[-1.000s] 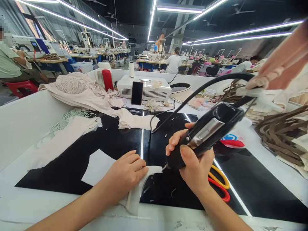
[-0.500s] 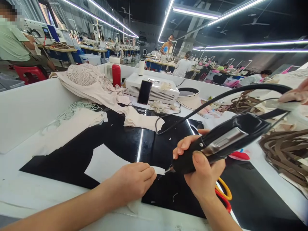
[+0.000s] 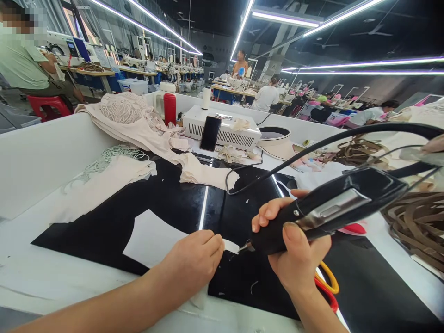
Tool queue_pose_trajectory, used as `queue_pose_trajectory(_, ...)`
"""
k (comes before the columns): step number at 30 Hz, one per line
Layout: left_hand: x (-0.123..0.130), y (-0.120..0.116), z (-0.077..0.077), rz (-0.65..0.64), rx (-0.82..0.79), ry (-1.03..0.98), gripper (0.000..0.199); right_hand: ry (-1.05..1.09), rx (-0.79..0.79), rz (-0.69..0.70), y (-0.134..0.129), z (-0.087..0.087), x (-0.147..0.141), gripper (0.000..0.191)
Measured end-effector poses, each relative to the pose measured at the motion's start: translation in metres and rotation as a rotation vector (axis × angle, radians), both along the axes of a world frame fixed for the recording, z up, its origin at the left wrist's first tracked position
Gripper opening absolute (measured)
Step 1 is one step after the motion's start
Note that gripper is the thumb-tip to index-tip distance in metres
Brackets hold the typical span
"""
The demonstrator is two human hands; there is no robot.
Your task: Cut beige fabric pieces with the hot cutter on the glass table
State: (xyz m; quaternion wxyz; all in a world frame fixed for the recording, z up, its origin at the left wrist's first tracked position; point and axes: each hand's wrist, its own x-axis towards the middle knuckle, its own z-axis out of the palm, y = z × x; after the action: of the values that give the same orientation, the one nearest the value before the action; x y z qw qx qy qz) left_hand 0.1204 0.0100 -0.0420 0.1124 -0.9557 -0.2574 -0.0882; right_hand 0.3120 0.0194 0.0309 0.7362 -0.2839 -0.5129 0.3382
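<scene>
My left hand is closed on a white fabric piece. Its broad curved part lies on a black board; a narrow end sticks out past my fingertips. Wrapped in my right hand is a black corded hand tool with a silver side plate. Its thin metal tip meets or almost meets the narrow end; I cannot tell if they touch. By my right wrist lie scissors with orange and red handles, partly hidden by my forearm.
Beige fabric pieces lie left, with another stack behind the board. A phone leans on a white vented box. A red bottle stands behind. Brown straps lie right; a black cable arches overhead. Co-workers sit farther off.
The view has shifted slightly. My right hand and the tool sit a little farther right, the tip still at the fabric's narrow end. My left hand keeps its grip.
</scene>
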Motion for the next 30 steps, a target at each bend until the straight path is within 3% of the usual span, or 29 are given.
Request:
queue_pose_trajectory(12,-0.003,0.004,0.005,-0.042,-0.046,-0.022,0.034,0.049,0.011,0.002,0.01,0.009,-0.011,0.037)
queue_pose_trajectory(30,-0.001,0.005,0.003,-0.052,-0.023,-0.053,0.027,0.038,0.004,-0.008,0.02,0.002,-0.02,0.034)
